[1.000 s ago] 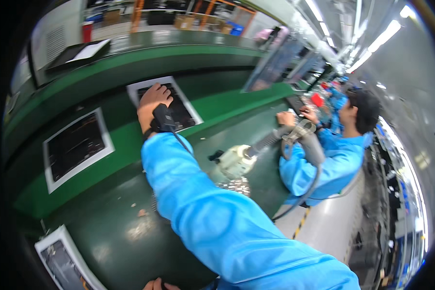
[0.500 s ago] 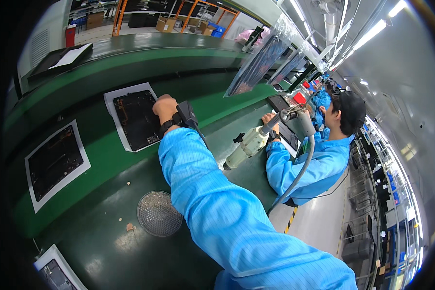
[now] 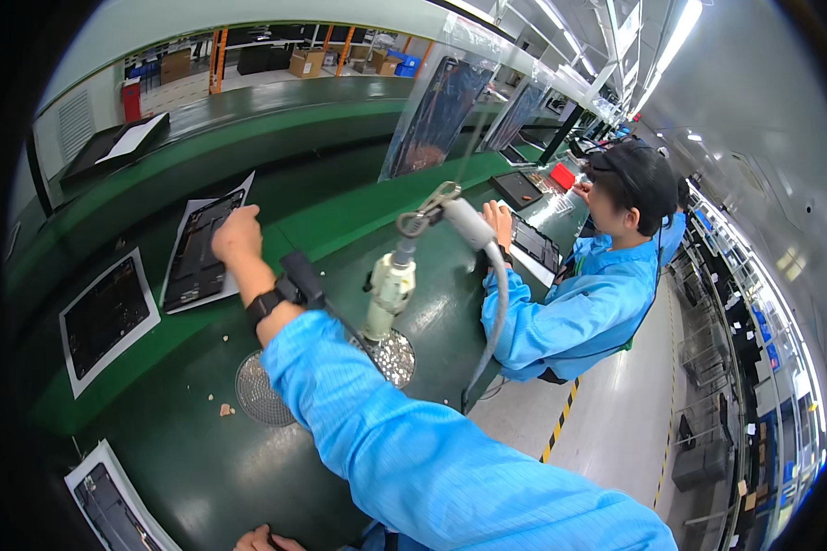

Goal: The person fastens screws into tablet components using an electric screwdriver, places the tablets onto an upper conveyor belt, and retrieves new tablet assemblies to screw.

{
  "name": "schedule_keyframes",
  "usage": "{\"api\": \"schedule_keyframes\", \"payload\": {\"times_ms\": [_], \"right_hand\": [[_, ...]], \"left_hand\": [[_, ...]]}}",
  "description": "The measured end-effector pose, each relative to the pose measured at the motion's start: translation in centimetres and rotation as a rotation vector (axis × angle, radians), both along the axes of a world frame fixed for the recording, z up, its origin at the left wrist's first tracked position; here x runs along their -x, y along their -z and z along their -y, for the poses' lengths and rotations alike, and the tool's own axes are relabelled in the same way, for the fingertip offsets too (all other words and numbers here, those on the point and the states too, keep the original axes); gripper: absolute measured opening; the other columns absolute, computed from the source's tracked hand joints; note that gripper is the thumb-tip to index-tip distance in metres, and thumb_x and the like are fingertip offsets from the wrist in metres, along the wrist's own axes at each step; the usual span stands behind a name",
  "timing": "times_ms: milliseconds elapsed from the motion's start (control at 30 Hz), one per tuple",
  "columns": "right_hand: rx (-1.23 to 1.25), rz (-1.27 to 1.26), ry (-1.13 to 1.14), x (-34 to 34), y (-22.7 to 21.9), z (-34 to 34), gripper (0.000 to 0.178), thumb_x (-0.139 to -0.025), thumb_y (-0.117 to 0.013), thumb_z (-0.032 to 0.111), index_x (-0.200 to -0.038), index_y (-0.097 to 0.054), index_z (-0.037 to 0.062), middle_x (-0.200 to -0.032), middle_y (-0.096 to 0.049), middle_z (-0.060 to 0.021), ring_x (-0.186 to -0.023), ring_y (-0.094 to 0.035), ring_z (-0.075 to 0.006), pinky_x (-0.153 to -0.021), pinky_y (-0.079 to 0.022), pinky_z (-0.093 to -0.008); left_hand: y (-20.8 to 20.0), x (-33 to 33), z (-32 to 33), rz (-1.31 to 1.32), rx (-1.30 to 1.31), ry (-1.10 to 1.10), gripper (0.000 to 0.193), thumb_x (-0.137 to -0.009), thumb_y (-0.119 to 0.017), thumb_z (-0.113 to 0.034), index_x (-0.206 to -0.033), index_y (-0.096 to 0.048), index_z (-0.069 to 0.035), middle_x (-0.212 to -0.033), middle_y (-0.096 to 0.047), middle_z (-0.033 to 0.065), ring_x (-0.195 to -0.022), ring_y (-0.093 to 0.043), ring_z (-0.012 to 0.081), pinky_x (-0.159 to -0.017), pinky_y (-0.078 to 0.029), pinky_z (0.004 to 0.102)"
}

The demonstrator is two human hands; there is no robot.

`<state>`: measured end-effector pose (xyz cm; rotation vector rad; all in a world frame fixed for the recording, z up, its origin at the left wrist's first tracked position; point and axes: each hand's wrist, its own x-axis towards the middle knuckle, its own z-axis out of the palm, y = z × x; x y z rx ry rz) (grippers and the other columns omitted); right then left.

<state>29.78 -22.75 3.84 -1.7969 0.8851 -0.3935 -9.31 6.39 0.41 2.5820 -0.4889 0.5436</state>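
Note:
My right hand [image 3: 237, 237], in a blue sleeve with a black strap and a small black box at the wrist, grips the right edge of a dark tablet-like panel [image 3: 202, 250]. The panel is tilted, with a white sheet [image 3: 227, 287] under it, on the green strip of the bench. Left of it, a similar dark panel [image 3: 110, 317] lies flat on its own white sheet. At the bottom edge, only part of my left hand [image 3: 268, 540] shows. Its fingers are bent together, and what they hold is too cut off to name.
A pale green electric screwdriver [image 3: 390, 298] hangs over the bench, near a dish of shiny small parts [image 3: 396, 356]. A round ribbed dish [image 3: 262, 393] sits beside my forearm. Another panel [image 3: 115, 510] lies near left. A co-worker [image 3: 570, 285] works at right.
My right hand has moved left and the panel under it has tipped, its sheet shifting too. My left hand has come into view at the bottom. The hanging screwdriver appears farther left and more upright.

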Motion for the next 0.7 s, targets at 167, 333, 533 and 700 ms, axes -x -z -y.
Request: {"api": "schedule_keyframes", "payload": {"times_ms": [167, 333, 533, 700], "right_hand": [[-0.272, 0.216, 0.064, 7.8, 0.0, -12.0, 0.036, -0.101, -0.061, 0.012, -0.125, -0.04, -0.0037, -0.121, -0.066, -0.0331, -0.115, -0.067, -0.0459, -0.1, -0.051, -0.0485], [-0.683, 0.39, -0.125, 23.3, -1.0, -18.8, 0.038, -0.103, -0.07, 0.022, -0.123, -0.042, 0.0071, -0.104, -0.053, -0.0053, -0.091, -0.054, -0.015, -0.079, -0.049, -0.0361], [-0.84, 0.518, -0.254, 35.8, -1.1, -17.5, 0.03, -0.108, -0.062, 0.009, -0.127, -0.039, 0.0069, -0.109, -0.058, -0.0049, -0.093, -0.056, -0.01, -0.079, -0.049, -0.0292], [-0.912, 0.305, -0.405, 41.4, -0.3, -14.5, 0.033, -0.106, -0.062, 0.003, -0.128, -0.037, 0.0056, -0.111, -0.058, -0.006, -0.095, -0.06, -0.0101, -0.069, -0.051, -0.0258]], "left_hand": [[-0.3, 0.9, -1.0, -0.309, 0.459, -0.008, 0.023, -0.097, -0.065, -0.014, -0.112, -0.065, 0.003, -0.105, -0.063, 0.0182, -0.097, -0.062, 0.033, -0.089, -0.051, 0.0437], [-0.8, -0.9, -1.3, -0.466, 1.243, 0.124, 0.066, -0.11, -0.055, -0.03, -0.158, -0.032, 0.009, -0.147, -0.056, 0.0279, -0.136, -0.058, 0.0325, -0.113, -0.045, 0.0434], [-3.8, -0.1, -1.4, -0.522, 1.745, 0.176, 0.054, -0.112, -0.049, -0.028, -0.157, -0.037, 0.0, -0.154, -0.051, 0.0154, -0.145, -0.048, 0.0272, -0.123, -0.036, 0.0471], [-3.6, 3.4, -2.2, -0.586, 1.722, -0.071, 0.042, -0.107, -0.056, -0.013, -0.146, -0.05, 0.001, -0.135, -0.066, 0.0133, -0.123, -0.067, 0.0252, -0.107, -0.053, 0.0413]]}}
